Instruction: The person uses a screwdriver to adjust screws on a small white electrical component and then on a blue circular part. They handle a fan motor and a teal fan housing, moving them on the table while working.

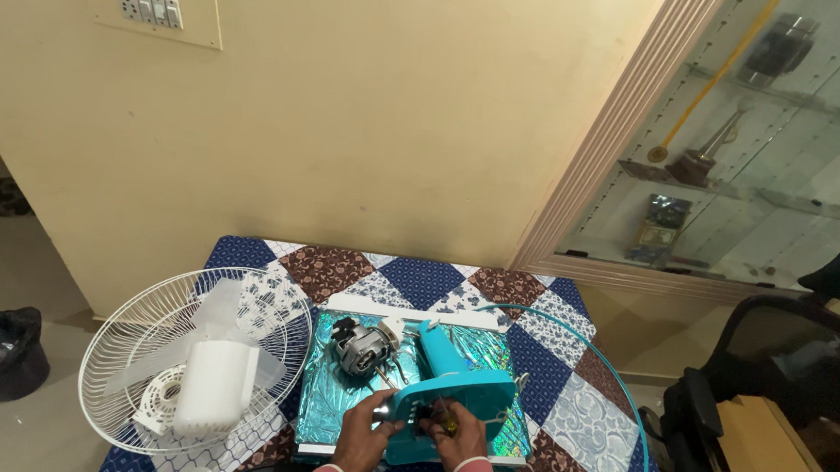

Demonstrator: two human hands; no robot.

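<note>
Surface point(417, 277): covered by a patchwork cloth of blue, brown and white diamonds. Directly under the hands point(408, 437) lies a shiny turquoise sheet point(317, 405). Left of the hands, a white wire fan guard point(122, 344) overhangs the edge. A thin turquoise ring point(616, 374) curves right of the hands.

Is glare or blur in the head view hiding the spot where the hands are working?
Head view: even indoor light; foil sheet glints but hides nothing; left hand and right hand on the teal fan housing are small and slightly soft; glass cabinet reflects.
</note>
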